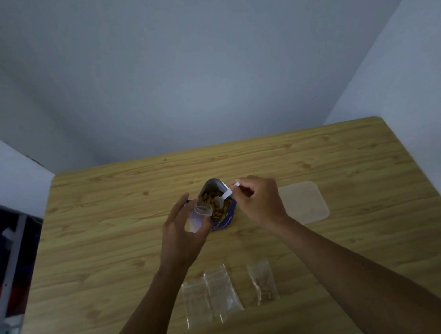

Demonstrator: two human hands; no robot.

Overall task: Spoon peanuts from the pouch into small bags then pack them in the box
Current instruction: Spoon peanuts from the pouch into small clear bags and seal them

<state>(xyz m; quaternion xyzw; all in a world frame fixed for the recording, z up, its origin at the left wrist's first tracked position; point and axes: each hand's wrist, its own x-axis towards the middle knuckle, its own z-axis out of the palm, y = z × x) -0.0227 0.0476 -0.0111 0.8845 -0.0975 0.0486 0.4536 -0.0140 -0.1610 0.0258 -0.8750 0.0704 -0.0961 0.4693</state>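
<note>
The right hand (259,199) is pinching a white spoon (227,194) whose scoop is dipping into the open peanut pouch (221,216) between the hands, while the left hand (182,235) is gripping, half curled, what looks like a small clear bag (201,214), and the box (305,203) is lying just outside the right hand.

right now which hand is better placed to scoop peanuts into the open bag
Right. The right hand pinches the spoon, its bowl in the pouch; the left hand holds the bag open beside it.
</note>
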